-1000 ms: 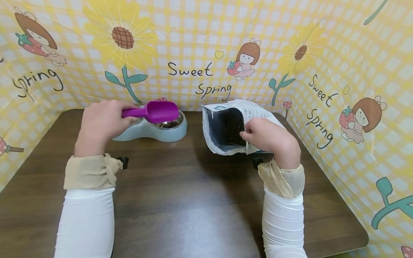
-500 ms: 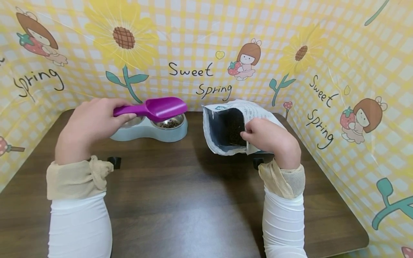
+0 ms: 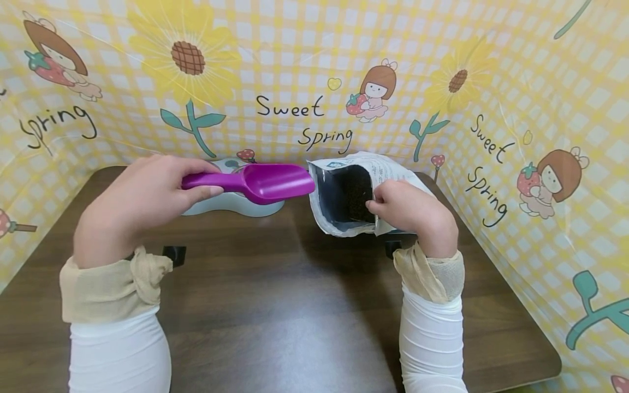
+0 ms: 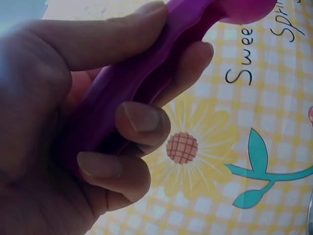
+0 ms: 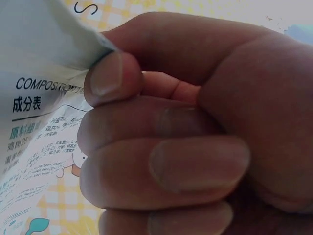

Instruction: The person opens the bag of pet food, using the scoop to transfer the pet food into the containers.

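In the head view my left hand (image 3: 142, 199) grips the handle of a purple scoop (image 3: 277, 183). Its hollow faces up and looks bare. The scoop's tip overlaps the left edge of the mouth of a white pouch bag (image 3: 388, 166); contact cannot be told. Dark brown pet food (image 3: 357, 199) shows inside the bag. My right hand (image 3: 413, 210) pinches the bag's rim and holds the mouth open. The right wrist view shows the thumb and forefinger on the printed bag wall (image 5: 44, 54). In the left wrist view, fingers curl round the scoop handle (image 4: 122, 83).
Behind the scoop stands a pale blue double-bowl pet feeder (image 3: 231, 207), its bowls mostly hidden. Everything rests on a dark wooden table (image 3: 285, 305). A yellow checked cloth (image 3: 295, 60) with printed flowers and figures hangs round the back and sides.
My left hand first drew back left while the scoop turned hollow side up. The scoop has since moved right, from above the feeder to the bag's mouth. My right hand and the bag stay still.
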